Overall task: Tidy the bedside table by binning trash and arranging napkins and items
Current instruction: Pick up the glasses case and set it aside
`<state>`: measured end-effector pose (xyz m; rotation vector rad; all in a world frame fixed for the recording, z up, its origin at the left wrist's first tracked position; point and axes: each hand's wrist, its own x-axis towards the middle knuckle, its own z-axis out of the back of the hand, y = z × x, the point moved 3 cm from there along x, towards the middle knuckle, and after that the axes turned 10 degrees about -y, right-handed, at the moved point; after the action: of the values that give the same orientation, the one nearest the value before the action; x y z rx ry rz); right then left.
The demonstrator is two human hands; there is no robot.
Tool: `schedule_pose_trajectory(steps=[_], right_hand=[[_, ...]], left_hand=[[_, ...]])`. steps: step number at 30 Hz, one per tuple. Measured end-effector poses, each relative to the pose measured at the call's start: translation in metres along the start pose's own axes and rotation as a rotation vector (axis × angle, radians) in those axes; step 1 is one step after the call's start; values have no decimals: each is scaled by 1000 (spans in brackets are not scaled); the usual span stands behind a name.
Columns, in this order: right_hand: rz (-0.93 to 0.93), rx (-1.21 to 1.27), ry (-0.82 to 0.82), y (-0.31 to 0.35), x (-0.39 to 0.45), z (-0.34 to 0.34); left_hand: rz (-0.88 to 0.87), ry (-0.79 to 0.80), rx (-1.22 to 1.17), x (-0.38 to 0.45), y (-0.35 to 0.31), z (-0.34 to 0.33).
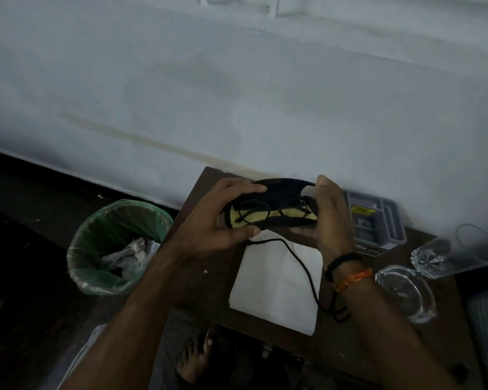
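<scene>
Both hands hold an open black glasses case [282,192] above the dark wooden bedside table [209,277]. My left hand [223,220] grips its left end and my right hand [331,215] grips its right end. Inside lie black-framed glasses [268,211] on a yellow cloth lining. A black cord [302,266] hangs from the case down over a flat white napkin [279,282] on the table. Left of the table, on the floor, stands a bin with a green liner [96,249] holding crumpled trash [130,254].
A grey plastic box [378,220] sits by the wall at the table's back right. A glass ashtray [406,291] and a cut-glass piece [431,257] lie at the right. A bare foot [195,358] shows below the table's front edge.
</scene>
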<state>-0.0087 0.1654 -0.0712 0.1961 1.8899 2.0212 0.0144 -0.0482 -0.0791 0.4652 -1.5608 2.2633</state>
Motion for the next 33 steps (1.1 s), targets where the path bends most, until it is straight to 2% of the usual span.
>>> schedule_pose_trajectory(steps=[2,4,7,10,15,19,24,27,33], right_hand=[[-201,182,91,-2,2,-1],[-272,188,156,-4,5,-2],[-266,131,210,-8,6,-2],[-270,180,225,-9,9,0],[-246,231,244,-9,12,1],[-229,269,255,-12,11,-2],[-309,289,308,-17,12,-5],[-312,276,339,-19,11,-7],[-297,263,298,-20,10,-9]], left_hand=[[-7,14,-8,0,-3,-2],[26,33,-29,0,-5,-2],[141,41,-111,-1,-4,-2],[238,-17,-199,-1,-3,-1],[594,-198,-271,1,0,-1],[815,-277,-541,-3,7,0],[884,-272,-714,-3,8,1],[891,-286,-703,-3,9,1],[892,-312,-665,-4,10,1]])
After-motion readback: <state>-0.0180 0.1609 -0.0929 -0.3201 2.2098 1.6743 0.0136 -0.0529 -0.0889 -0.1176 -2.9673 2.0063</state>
